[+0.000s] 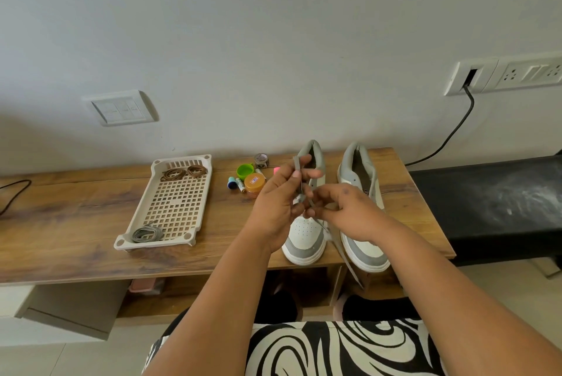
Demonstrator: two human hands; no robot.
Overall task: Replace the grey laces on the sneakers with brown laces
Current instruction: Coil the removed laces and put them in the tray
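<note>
Grey lace (297, 169) pinched in both hands' fingers (299, 176), above left sneaker (305, 234).

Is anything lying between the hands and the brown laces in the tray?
Nothing visible blocks the way. The brown laces lie uncovered at the far end of the tray. Both the left hand and right hand are busy, pinching a grey lace over the left sneaker.

Grey-and-white sneakers (334, 208) stood on a brown wood-grain table (76, 223); brown laces (182, 173) and a grey lace (147, 234) lay in a cream tray (170, 208), left of centre.
</note>
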